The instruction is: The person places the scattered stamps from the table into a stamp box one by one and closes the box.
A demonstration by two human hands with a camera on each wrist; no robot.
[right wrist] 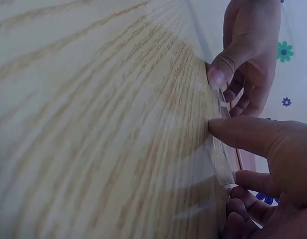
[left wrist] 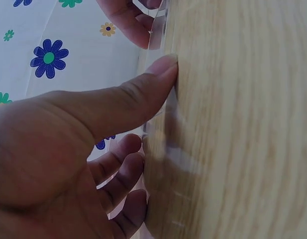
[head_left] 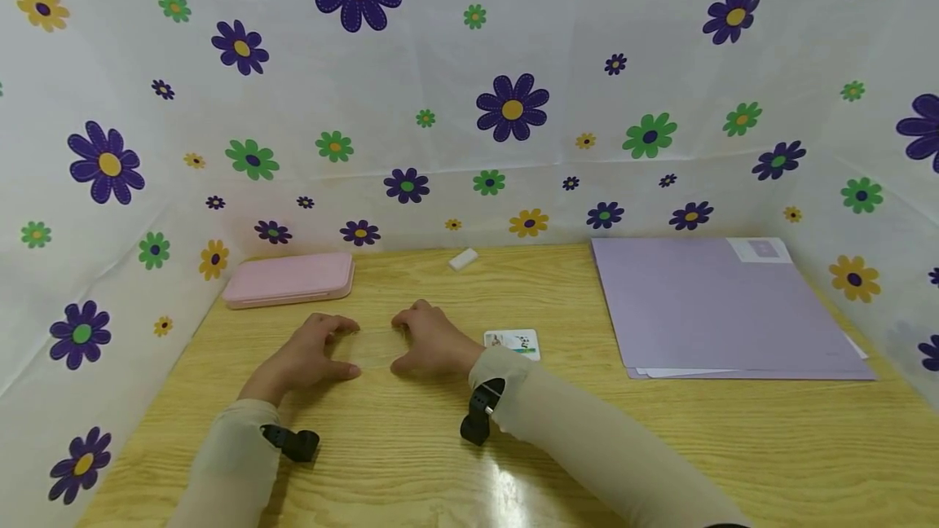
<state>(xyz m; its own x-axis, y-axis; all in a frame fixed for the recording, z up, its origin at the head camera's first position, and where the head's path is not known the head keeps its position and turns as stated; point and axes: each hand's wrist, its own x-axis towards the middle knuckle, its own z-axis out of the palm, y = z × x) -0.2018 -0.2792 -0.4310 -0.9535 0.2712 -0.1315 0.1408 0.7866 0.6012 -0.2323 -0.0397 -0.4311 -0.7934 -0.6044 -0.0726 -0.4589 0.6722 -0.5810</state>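
A flat, see-through plastic piece (head_left: 376,349) lies low over the wooden tabletop, between my two hands. My left hand (head_left: 311,355) holds its left end, with the thumb on the near edge and the fingers at the far side. At the opposite end my right hand (head_left: 436,345) grips it in the same way. In the right wrist view the clear piece (right wrist: 222,162) shows a thin, shiny edge. Its exact kind cannot be told. Just right of my right hand is a small white card (head_left: 524,339) with a panda picture, partly hidden by the sleeve.
A closed pink case (head_left: 289,278) lies at the back left. A small white eraser-like block (head_left: 463,259) sits near the back edge. Purple folders (head_left: 726,308) with white sheets poking out occupy the right side. Flower-patterned cloth (head_left: 440,47) walls the table (head_left: 396,471) at back and sides.
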